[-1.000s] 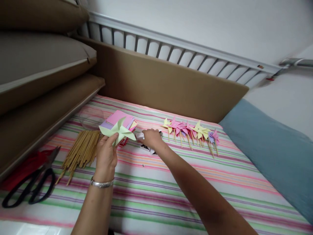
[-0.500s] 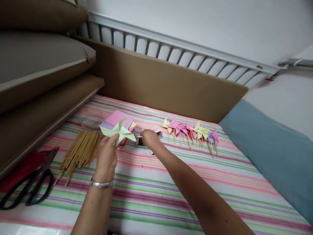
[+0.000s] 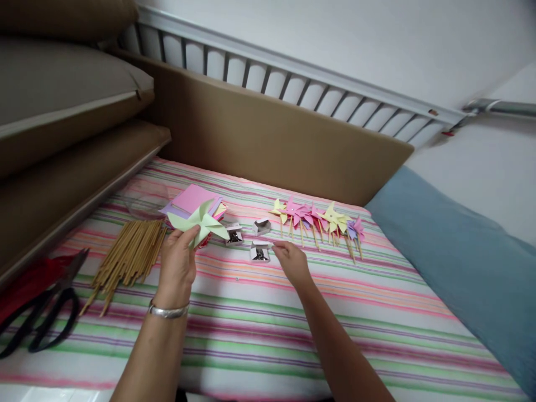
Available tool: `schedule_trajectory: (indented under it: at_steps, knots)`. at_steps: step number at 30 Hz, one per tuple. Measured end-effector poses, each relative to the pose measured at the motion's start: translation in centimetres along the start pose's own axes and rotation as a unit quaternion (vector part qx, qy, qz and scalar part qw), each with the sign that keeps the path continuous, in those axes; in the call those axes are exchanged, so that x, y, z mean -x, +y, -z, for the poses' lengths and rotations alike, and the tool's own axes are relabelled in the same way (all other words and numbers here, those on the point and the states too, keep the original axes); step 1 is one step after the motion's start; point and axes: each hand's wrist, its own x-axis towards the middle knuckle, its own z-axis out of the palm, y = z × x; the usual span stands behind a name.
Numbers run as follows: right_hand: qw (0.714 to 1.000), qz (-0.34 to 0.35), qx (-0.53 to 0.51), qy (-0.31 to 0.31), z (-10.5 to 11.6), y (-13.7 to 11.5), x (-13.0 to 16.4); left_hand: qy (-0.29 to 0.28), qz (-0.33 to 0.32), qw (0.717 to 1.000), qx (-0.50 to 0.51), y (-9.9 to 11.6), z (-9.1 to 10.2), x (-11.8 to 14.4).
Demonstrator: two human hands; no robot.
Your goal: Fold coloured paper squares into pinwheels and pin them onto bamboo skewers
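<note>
Drawn back from the small boxes [image 3: 259,252], right hand [image 3: 292,261] pinches something unseen, maybe a pin; left hand [image 3: 178,262] grips green pinwheel [image 3: 197,222], awaiting fastening.

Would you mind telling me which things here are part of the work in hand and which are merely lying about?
In hand:
- green paper pinwheel, held by the left hand
- small open box, at the right hand
- two more small boxes
- bundle of wooden sticks
- coloured paper stack
- finished pinwheels

Lying about:
- black scissors
- brown cushions
- blue pillow
</note>
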Motion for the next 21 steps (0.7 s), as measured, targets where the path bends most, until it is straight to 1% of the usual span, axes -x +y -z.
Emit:
schedule_trajectory:
  at_steps: [2,5,10,15,18,21]
  knots:
    - [0.999,-0.036,-0.025,-0.014,-0.6,1.5,0.5,-0.001,0.002,1.0,-0.008,-0.1,-0.1,0.1]
    - [0.995,-0.064,-0.061,-0.04,-2.5,1.8,0.5,0.002,-0.002,1.0,-0.01,-0.2,-0.1,0.2]
    - [0.99,-0.081,-0.097,-0.061,-5.8,-0.2,0.0,0.003,-0.006,1.0,-0.011,-0.1,0.0,0.1]
    - [0.986,-0.094,-0.117,-0.073,-8.6,-2.3,-0.8,0.0,-0.003,1.0,-0.024,-0.3,-0.2,0.1]
    - [0.985,-0.096,-0.12,-0.077,-9.3,-3.1,-1.1,0.002,-0.005,1.0,-0.026,-0.3,-0.4,0.2]
    - [0.989,-0.075,-0.104,-0.069,-8.5,-3.2,0.0,-0.006,-0.005,1.0,-0.026,-0.3,-0.3,0.1]
